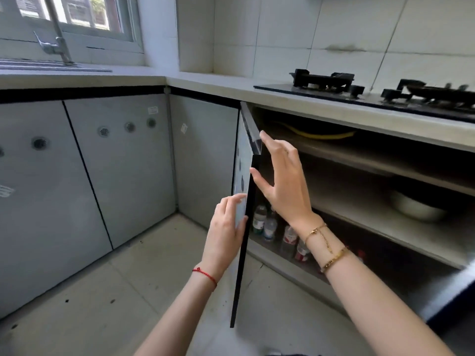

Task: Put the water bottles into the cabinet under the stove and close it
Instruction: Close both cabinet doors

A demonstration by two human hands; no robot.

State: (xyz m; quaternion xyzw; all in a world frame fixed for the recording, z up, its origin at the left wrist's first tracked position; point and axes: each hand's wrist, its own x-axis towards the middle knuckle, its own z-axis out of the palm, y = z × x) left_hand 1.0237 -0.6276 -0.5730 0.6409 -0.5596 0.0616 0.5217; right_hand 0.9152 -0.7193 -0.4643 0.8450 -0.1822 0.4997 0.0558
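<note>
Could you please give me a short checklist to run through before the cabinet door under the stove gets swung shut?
1. Water bottles inside on the bottom shelf: ok.
2. Bottles clear of the door's path: cannot tell, the right arm hides some.
3. Cabinet door closed: not ok, it stands open.
4. Left hand on the door's outer face: ok.
5. Right hand clear of the opening: not ok, its fingers are at the door's edge.
</note>
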